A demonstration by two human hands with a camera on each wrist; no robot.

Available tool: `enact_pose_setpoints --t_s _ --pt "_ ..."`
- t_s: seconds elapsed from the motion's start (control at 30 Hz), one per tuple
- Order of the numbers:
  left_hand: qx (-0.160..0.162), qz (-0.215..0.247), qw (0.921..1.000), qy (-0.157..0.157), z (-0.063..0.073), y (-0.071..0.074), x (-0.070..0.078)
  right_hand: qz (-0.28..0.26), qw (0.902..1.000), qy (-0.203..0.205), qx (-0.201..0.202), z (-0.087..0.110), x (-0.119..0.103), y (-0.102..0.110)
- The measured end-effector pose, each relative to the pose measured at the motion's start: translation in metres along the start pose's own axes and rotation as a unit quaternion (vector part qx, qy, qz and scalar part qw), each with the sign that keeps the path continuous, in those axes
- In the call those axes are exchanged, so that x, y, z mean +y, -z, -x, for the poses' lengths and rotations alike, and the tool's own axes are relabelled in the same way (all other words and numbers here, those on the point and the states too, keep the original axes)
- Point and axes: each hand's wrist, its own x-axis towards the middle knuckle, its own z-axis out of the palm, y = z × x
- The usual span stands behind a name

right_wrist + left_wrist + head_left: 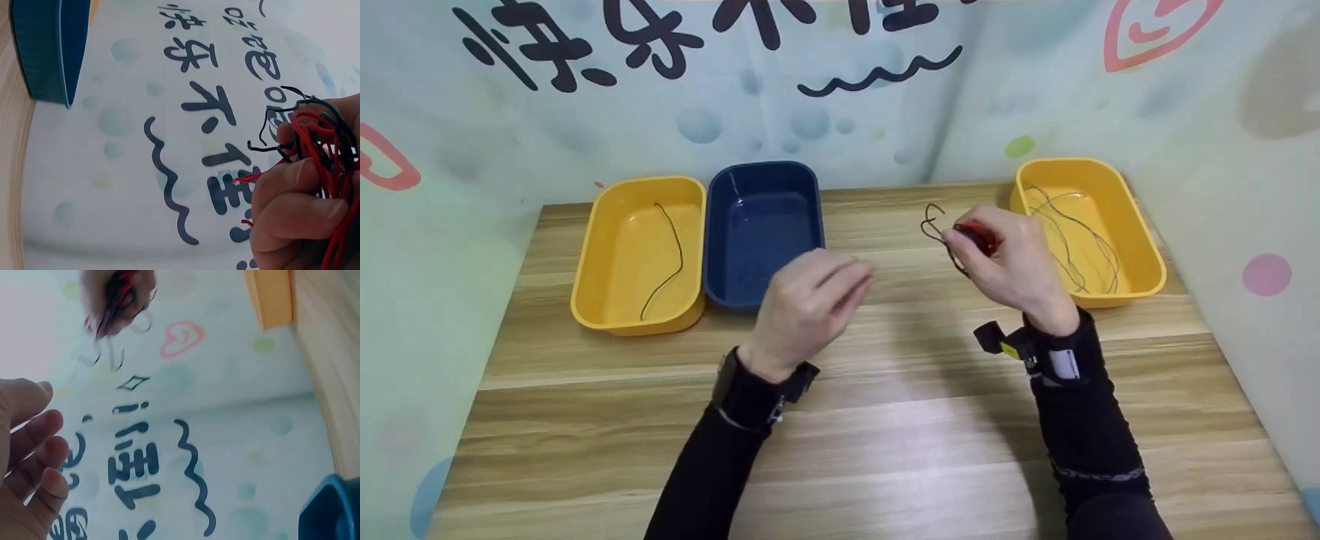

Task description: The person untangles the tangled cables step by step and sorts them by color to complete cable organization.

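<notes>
Blk txt "快乐不" (pixel 191 54) on bkgd wall (pixel 870 154); other chars unclear.

Black sleeves (pixel 1084 427), black wristbands (pixel 754 401); white label (pixel 1065 364), yellow tag (pixel 1009 351) on right.

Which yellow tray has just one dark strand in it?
The left yellow tray, beside the blue tray: a single dark wire lies in it, whereas the right yellow tray holds looping greyish strands.

Both wrist views toward the backdrop (pixel 236 450)
</notes>
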Motion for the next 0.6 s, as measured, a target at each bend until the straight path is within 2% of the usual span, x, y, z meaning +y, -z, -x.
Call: enact_pose_setpoints --t_s 0.07,0.2,0.4,0.6 --pt "-0.002 -0.015 0.9997 -0.016 0.0 -0.004 0.005 -0.007 0.9999 0.006 -0.006 0.0 -0.003 -0.004" --pt "-0.001 -0.035 0.999 -0.028 0.001 -0.01 0.01 -0.011 0.9993 0.026 -0.025 0.001 -0.01 -0.014" --pt "-0.001 -0.055 0.998 -0.032 0.002 -0.014 0.011 -0.027 0.997 0.044 -0.058 0.005 -0.018 -0.027" --pt "0.0 -0.079 0.9964 -0.029 0.005 -0.017 0.009 -0.039 0.9959 0.057 -0.059 0.006 -0.022 -0.035"
